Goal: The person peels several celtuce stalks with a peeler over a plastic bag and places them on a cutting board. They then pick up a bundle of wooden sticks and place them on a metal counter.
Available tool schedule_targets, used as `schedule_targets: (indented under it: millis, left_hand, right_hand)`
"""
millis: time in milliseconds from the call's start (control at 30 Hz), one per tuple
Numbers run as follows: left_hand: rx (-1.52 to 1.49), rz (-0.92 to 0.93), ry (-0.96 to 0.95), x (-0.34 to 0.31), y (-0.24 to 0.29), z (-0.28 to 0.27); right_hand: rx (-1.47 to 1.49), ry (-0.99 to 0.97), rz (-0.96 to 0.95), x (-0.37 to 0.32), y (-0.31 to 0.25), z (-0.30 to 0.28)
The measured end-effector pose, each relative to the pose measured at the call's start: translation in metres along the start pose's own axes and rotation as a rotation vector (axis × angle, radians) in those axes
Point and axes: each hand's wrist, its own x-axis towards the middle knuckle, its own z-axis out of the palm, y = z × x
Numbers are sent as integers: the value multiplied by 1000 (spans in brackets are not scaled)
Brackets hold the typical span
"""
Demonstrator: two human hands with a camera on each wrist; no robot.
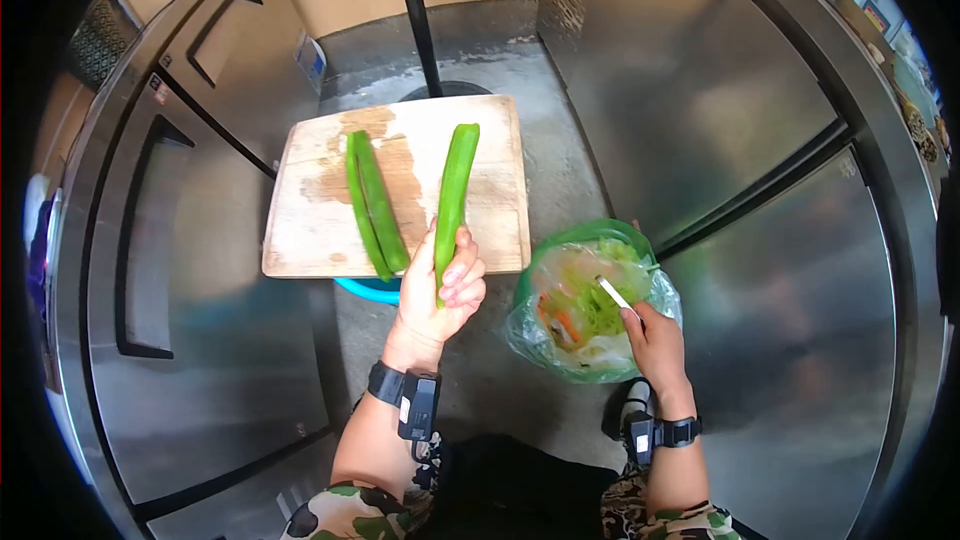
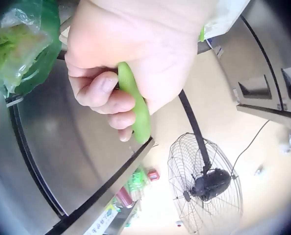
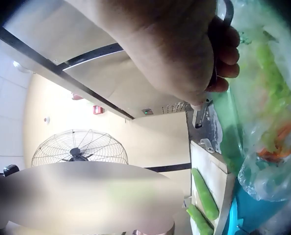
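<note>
My left hand grips the lower end of a long green vegetable stalk, held upright over the front of a wooden cutting board. In the left wrist view the fingers of the left hand curl round the green stalk. My right hand holds a slim metal tool, likely a peeler, above an open bag of peelings. Two more green pieces lie side by side on the board's left half, seen also in the right wrist view.
Stainless steel cabinets stand on the left and more on the right. Under the board's front edge shows a blue basin. A standing fan is in the left wrist view. The floor is grey.
</note>
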Motion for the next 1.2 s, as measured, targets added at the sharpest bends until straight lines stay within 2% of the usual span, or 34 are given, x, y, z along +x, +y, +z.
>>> schedule_targets:
  millis: [133,233,333,367,500,600,700,800,900,1000,1033,1133,1200]
  left_hand:
    - [-40,20,-56,0,9,-9]
    - [155,148,56,2,15,-14]
    - [520,275,397,10,24,-21]
    - [616,300,461,11,29,-39]
    - [746,392,555,15,35,-61]
    - [1128,390,616,15,30,-53]
    - [1456,462,545,21,38,-91]
    - [1500,548,628,19,43,-94]
    - [1710,809,840,16,48,-90]
    - [1627,861,1067,15,54,-100]
    - [1547,752,1090,14,59,-103]
    - [1293,683,1086,15,69,-133]
    - [1284,680,1099,15,73,-146]
  right_hand:
    - [-31,-42,9,-1,-6,-1]
    - [-33,-48,-4,-3,-5,-1]
    - [-28,-46,-20,-3,-6,2]
    - [-23,-48,-23,-4,-8,2]
    - [-24,-67,-39,-5,-10,1]
    - [-17,-69,-45,-5,-12,1]
    - [-8,-68,-50,-6,-14,-1]
    - [-5,-72,-50,-6,-17,-1]
    - [-12,-86,-54,-6,-13,1]
    - [-33,-99,-59,-6,-13,2]
    - [-31,-103,-65,-6,-14,2]
    - [-29,-116,-82,-6,-13,3]
    - [-31,-122,-91,-6,-13,6]
